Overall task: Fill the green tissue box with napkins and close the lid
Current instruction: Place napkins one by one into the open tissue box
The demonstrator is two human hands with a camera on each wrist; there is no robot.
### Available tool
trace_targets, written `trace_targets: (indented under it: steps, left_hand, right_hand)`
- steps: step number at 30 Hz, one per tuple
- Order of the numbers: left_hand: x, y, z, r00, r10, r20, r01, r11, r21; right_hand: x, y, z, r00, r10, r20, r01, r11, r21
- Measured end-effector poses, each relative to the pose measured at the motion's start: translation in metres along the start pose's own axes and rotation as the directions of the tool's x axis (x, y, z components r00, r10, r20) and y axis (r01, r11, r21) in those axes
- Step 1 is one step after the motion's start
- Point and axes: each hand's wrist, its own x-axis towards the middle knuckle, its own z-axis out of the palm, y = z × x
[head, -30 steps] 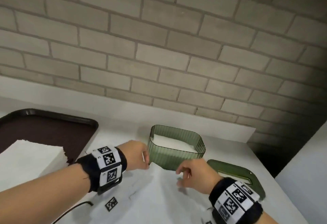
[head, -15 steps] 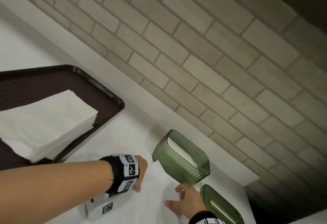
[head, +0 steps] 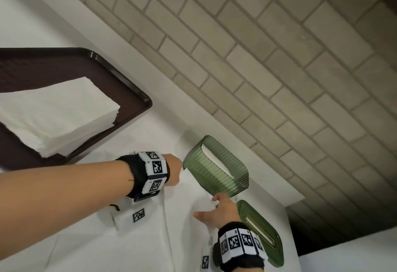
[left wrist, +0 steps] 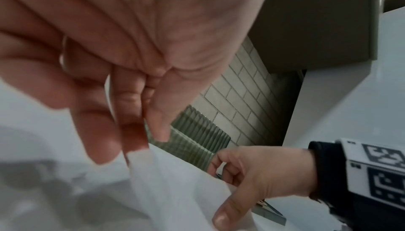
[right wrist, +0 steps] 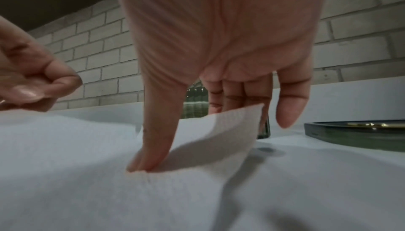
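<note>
Napkin (head: 189, 205) spread flat before me, my left hand (head: 173, 172) pinching its far left corner, my right hand (head: 217, 209) pinching the right corner, green tissue box (head: 214, 170) just beyond, lid (head: 261, 232) off, lying right of my wrist.

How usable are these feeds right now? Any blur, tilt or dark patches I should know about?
Head view: sharp but strongly tilted, corners darkened at right; the green tissue box and napkin stack read clearly. Left wrist view: the left hand is soft with blur and fills much of the frame. Right wrist view: the right hand looms large, casting shadows on the napkin; the lid is dim.
</note>
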Motion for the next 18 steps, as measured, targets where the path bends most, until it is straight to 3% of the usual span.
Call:
trace_targets:
  steps: [8, 12, 18]
  left_hand:
    - [0.001, 0.005, 0.000, 0.992, -0.065, 0.110, 0.072, 0.995, -0.065]
    - [0.001, 0.007, 0.006, 0.985, -0.066, 0.162, 0.076, 0.996, -0.055]
    - [0.002, 0.003, 0.008, 0.975, -0.015, 0.223, 0.032, 0.997, -0.076]
  right_hand:
    - [0.003, 0.019, -0.012, 0.991, -0.135, -0.011, 0.135, 0.978, 0.157]
    - [0.002, 0.022, -0.024, 0.971, -0.196, -0.141, 0.229, 0.931, 0.284]
    - [0.005, 0.030, -0.050, 0.935, -0.207, -0.290, 0.336, 0.784, 0.523]
